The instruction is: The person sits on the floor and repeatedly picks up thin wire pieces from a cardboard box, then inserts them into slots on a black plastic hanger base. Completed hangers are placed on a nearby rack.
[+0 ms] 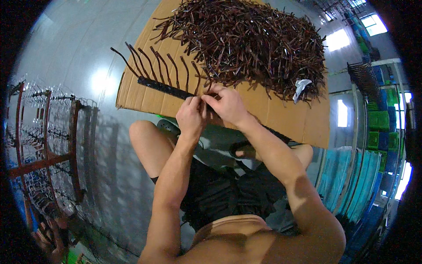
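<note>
A long black bar point(163, 87) lies slantwise over the near left part of the cardboard, with several thin, dark brown, curved strips standing in a row along it, shaped like eyeglass temples. My left hand point(190, 118) is closed around the bar, its fingertips beside the row's right end. Against it, my right hand point(227, 106) pinches one brown temple point(209, 86) at the bar. Both hands touch at the fingertips, and they hide the temple's lower end. Beyond them a large heap of loose brown temples point(259, 44) is piled up.
The heap rests on a flat cardboard sheet point(285, 123), with a crumpled white scrap point(301, 89) at its right edge. Metal racks with many wire hooks point(48, 132) stand at left. Shelves with green crates point(378, 121) are at right. Another person's hand point(50, 237) shows at lower left.
</note>
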A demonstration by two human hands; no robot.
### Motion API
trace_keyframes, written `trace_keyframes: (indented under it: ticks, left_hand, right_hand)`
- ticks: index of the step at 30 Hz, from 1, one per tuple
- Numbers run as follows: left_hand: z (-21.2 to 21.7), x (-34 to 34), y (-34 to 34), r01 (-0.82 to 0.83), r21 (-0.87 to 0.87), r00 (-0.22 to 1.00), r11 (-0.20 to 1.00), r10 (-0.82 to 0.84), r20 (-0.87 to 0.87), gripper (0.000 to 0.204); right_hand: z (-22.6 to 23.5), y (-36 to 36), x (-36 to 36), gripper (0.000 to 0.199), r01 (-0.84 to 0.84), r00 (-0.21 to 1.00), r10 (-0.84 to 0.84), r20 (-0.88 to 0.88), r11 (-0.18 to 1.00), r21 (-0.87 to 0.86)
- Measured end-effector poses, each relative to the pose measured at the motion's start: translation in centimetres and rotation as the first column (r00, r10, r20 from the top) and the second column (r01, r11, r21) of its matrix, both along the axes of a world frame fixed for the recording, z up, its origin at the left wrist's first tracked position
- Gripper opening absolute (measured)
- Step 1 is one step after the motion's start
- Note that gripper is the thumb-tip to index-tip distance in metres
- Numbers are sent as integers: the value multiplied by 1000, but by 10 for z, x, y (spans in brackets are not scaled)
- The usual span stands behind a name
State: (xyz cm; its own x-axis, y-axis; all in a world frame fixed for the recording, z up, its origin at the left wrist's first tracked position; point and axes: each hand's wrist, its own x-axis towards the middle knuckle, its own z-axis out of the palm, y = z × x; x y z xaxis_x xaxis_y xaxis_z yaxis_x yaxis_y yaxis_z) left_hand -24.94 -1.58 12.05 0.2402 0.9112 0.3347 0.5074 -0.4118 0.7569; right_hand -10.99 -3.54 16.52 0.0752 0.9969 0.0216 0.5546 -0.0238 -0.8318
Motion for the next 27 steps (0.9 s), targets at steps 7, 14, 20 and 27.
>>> trace_keyframes:
  ticks: [7,14,20,27]
  left_hand:
    - [6,-3,1,-3,-177,995,984,21,101,18]
    - [11,-25,18,-169,-194,982,966,183,55,18]
    - [6,-18,4,-98,-101,992,990,105,63,22]
    - [-2,-18,10,-66,51,998,996,65,18,13]
  right_hand:
    - [-2,58,53,23,-282,763,88,641,937,207]
    - [-4,79,67,10,-655,452,141,881,723,220]
    - [11,59,43,19,-74,977,22,213,967,242]
    - [-4,19,-16,18,190,938,-173,-302,981,28]
